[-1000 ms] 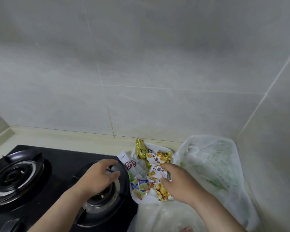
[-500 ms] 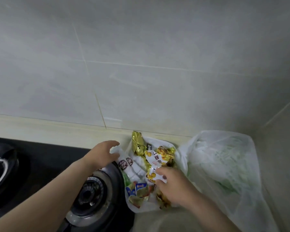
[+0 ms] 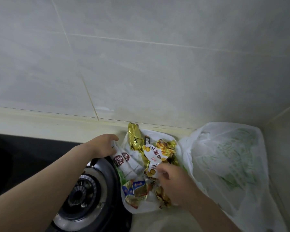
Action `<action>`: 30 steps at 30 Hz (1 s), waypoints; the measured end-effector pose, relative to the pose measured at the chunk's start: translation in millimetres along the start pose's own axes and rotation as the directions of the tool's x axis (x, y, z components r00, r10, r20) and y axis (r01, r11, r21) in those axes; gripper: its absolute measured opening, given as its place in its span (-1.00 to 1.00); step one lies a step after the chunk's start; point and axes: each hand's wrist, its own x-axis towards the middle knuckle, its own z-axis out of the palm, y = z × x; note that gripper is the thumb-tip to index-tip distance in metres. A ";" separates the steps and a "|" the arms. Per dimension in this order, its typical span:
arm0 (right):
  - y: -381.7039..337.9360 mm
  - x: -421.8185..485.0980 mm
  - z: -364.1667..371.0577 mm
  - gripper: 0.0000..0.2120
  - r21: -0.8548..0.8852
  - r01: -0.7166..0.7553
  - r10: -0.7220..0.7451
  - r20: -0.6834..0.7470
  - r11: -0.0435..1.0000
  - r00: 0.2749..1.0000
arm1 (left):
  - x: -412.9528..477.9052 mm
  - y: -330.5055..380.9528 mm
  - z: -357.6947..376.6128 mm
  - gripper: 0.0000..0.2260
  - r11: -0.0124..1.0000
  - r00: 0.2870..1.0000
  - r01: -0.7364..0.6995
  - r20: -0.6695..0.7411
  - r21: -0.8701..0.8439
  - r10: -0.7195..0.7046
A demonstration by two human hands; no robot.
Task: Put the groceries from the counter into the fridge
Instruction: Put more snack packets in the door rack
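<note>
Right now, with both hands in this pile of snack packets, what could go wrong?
The right hand pinches only one yellow packet by its edge; the other packets lie loose and could slide off. The white bag under them lies against the stove burner; if that is warm, plastic may melt.

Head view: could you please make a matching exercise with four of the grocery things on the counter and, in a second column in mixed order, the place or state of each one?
Things
1. gold foil packet
2. white sachets
3. yellow-and-white packet
4. green-printed plastic bag

Place or state
A. in the right corner of the counter
B. pinched by the right hand
C. farthest back, nearest the wall
D. held at the upper end by the left hand

Pairs: 1-C, 2-D, 3-B, 4-A
</note>
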 end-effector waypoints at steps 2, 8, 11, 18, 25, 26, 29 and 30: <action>2.7 -0.4 -2.3 -0.78 -0.016 -0.009 0.008 -0.021 1.000 1.000 | 1.7 -0.8 -0.6 -0.53 1.000 1.000 -0.009 -0.017 -0.019 0.009; -11.5 8.7 -14.7 -0.83 0.041 0.030 -0.025 -0.101 0.999 0.995 | 1.9 0.0 -6.4 -0.56 0.966 0.989 -0.113 -0.124 -0.234 0.086; -21.1 19.7 -20.7 -0.86 0.043 0.085 -0.076 -0.177 0.995 0.981 | -6.5 8.0 -11.7 -0.67 0.916 0.983 -0.145 -0.162 -0.374 0.089; -40.4 36.6 -10.7 -0.56 -0.005 0.185 -0.185 -0.089 0.983 0.979 | -31.3 31.4 -20.4 -0.87 0.809 0.967 -0.252 -0.166 -0.530 0.193; -49.5 45.0 0.8 -0.69 0.214 0.168 -0.170 -0.010 0.962 0.985 | -39.4 56.4 -22.4 -0.88 0.616 0.936 -0.321 -0.341 -0.719 0.090; -50.5 44.9 0.9 -0.74 0.238 0.172 -0.169 -0.030 0.956 0.985 | -38.0 58.4 -20.5 -0.88 0.591 0.926 -0.326 -0.374 -0.738 0.043; -53.4 44.7 -0.7 -0.83 0.303 0.171 -0.157 -0.069 0.937 0.985 | -34.7 62.8 -14.1 -0.87 0.485 0.917 -0.297 -0.388 -0.823 -0.097; -54.6 44.5 -1.5 -0.84 0.344 0.152 -0.139 -0.063 0.927 0.988 | -34.3 63.8 -11.9 -0.85 0.433 0.917 -0.287 -0.376 -0.855 -0.134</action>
